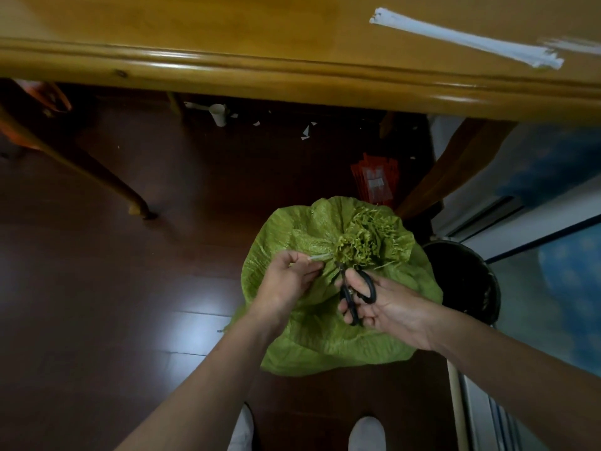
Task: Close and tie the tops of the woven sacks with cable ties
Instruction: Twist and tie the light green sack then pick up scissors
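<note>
A green woven sack (325, 333) stands on the dark floor below me, its frayed top (361, 239) gathered into a bunch. A white cable tie (320, 256) sticks out sideways from the neck of the bunch. My left hand (286, 278) pinches the free tail of that tie. My right hand (383, 304) grips black scissors (356, 292), thumb through one loop, with the blades pointing up at the sack's neck beside the tie.
A wooden table (227, 63) spans the top, with a bundle of white cable ties (465, 37) lying on it. Under it are table legs (97, 177), paper scraps, a white cup (218, 113) and a red packet (375, 180). A dark bin (461, 278) stands right of the sack.
</note>
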